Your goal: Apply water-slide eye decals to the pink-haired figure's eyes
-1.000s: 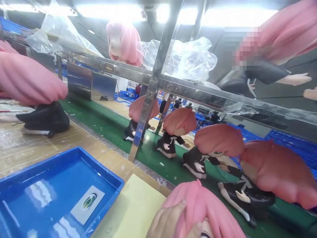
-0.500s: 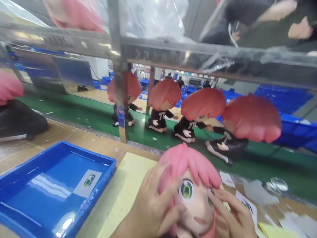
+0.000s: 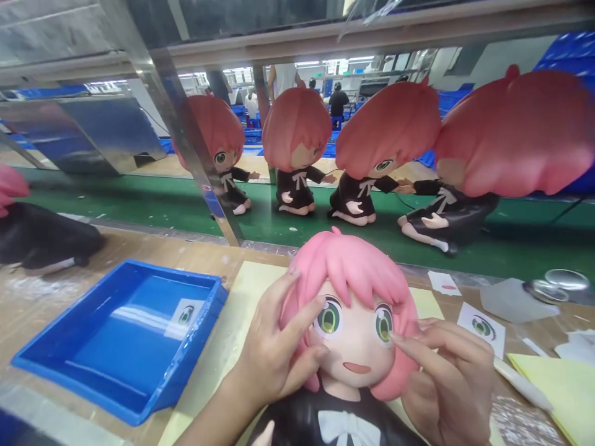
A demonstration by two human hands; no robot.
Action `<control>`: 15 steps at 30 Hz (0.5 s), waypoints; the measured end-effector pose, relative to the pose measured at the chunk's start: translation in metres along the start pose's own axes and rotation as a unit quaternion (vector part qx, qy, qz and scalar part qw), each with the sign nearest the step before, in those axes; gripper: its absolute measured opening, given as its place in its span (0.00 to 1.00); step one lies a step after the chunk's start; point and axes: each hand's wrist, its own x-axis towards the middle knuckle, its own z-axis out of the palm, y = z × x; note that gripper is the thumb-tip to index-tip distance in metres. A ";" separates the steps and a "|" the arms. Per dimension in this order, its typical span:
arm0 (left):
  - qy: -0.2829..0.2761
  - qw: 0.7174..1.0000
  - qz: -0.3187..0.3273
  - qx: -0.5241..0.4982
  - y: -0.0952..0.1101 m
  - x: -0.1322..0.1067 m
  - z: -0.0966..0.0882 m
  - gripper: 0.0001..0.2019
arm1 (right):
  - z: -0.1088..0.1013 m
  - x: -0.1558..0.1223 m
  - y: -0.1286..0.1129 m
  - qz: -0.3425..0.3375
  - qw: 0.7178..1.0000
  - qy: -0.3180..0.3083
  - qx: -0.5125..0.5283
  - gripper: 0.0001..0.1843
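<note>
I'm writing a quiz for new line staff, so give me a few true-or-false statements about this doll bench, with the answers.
1. The left hand and right hand both touch the head of the doll in front. True.
2. The blue tray holds three dolls. False: it holds only one eye sticker.
3. Four dolls sit on the green belt. True.
4. The right hand's index fingertip rests on the mouth of the doll in front. False: it presses at the outer edge of one eye.
</note>
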 end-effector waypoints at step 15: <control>-0.013 1.000 -0.010 0.012 -0.007 -0.004 -0.005 0.28 | 0.011 0.024 -0.011 -0.037 0.990 -0.124 -0.061 0.25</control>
